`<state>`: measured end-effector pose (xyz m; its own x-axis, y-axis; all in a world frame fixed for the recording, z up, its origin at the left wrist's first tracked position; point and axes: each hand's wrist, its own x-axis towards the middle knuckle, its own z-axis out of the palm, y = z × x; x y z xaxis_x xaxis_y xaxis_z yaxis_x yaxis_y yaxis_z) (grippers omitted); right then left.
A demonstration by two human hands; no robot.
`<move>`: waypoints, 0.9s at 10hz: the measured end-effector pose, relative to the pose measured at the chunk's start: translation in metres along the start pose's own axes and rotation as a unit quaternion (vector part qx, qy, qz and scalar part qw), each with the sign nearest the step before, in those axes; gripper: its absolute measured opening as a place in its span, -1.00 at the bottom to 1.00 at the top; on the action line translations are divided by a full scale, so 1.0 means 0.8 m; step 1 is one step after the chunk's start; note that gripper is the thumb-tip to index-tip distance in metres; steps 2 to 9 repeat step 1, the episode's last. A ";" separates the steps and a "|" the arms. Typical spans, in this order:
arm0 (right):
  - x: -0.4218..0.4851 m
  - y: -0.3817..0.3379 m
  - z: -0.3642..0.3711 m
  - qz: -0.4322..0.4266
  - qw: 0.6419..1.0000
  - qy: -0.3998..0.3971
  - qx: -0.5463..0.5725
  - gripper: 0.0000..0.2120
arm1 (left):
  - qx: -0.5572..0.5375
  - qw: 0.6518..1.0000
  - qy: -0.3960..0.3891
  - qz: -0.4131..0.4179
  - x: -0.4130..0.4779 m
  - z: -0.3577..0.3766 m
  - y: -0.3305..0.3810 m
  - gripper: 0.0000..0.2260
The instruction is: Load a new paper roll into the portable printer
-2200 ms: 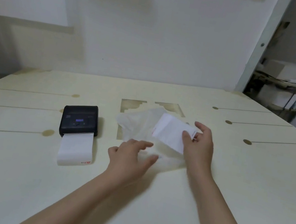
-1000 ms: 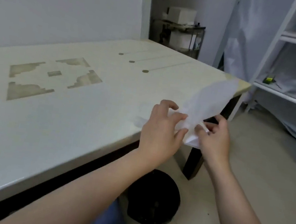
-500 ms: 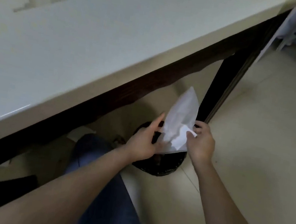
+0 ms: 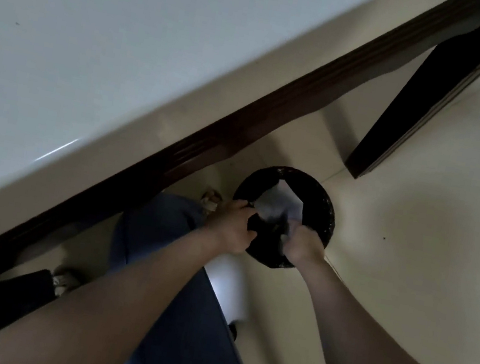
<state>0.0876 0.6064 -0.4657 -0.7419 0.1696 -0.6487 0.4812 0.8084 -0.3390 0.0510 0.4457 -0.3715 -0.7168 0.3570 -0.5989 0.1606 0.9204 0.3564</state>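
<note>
One head-worn camera looks steeply down past the table edge (image 4: 243,113) to the floor (image 4: 427,243) below. It is tilted, so the edge runs diagonally (lower left to upper right). Both forearms reach away from the lens toward a black bin (image 4: 321,194) near the frame's centre.

The bin (image 4: 322,201) at two o'clock from the hands is black, with white wrapping (image 4: 279,203) showing against it. The table (image 4: 98,33) top is pale cream — its apron dark brown. Trousers (image 4: 187,330) are dark blue; the floor (image 4: 427,243) — plain beige.
</note>
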 end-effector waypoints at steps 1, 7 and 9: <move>-0.003 -0.002 -0.006 0.023 0.998 0.045 0.031 -0.58 | -0.021 0.999 0.031 0.000 -0.004 -0.010 0.003 -0.60; -0.003 -0.002 -0.006 0.023 0.998 0.045 0.031 -0.58 | -0.021 0.999 0.031 0.000 -0.004 -0.010 0.003 -0.60; -0.003 -0.002 -0.006 0.023 0.998 0.045 0.031 -0.58 | -0.021 0.999 0.031 0.000 -0.004 -0.010 0.003 -0.60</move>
